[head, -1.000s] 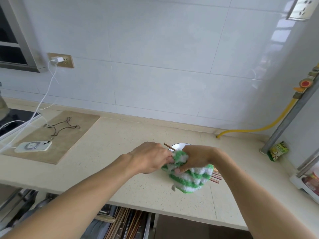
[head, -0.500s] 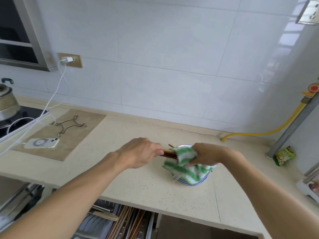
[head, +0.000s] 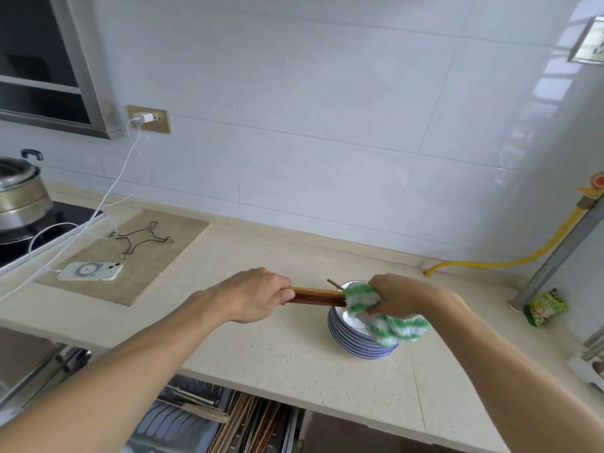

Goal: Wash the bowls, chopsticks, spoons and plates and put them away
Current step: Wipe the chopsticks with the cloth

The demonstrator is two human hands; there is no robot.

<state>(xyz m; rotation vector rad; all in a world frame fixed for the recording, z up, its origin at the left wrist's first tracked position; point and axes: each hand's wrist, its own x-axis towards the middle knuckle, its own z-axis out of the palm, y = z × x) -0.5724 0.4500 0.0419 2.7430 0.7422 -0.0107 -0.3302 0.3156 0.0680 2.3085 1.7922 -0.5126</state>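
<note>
Head view: a bundle of brown wooden chopsticks [head: 315,296] is held level above the counter [head: 261,354], gripped at one end by the left hand [head: 253,295], whose fingers are curled round it. The other end is wrapped in a fluffy green-and-white striped cloth [head: 382,317], which is clutched by the right hand [head: 397,297]; a loose part of the cloth hangs down past that hand's wrist side. One more chopstick [head: 334,284] is seen slanting up just beyond the bundle, leaning in the dishes.

Directly beneath the right hand a stack of blue-rimmed plates [head: 354,341] is set on the counter, with a white inside showing at the top; the cloth is draped over its near edge. Below the left forearm an open drawer [head: 209,423] is seen, holding further chopsticks and grey racked items that are hard to identify.

Well beyond the left hand, a phone [head: 91,271] is laid on a tan board [head: 157,256] beside a wire trivet [head: 140,238], with a white cable [head: 130,165] run up to a wall socket [head: 153,118]. A metal pot [head: 19,194] is placed at the far left. Far to the right of the right hand, a green packet [head: 546,307] is propped by a grey pipe [head: 555,250], with a yellow hose [head: 510,261] behind.
</note>
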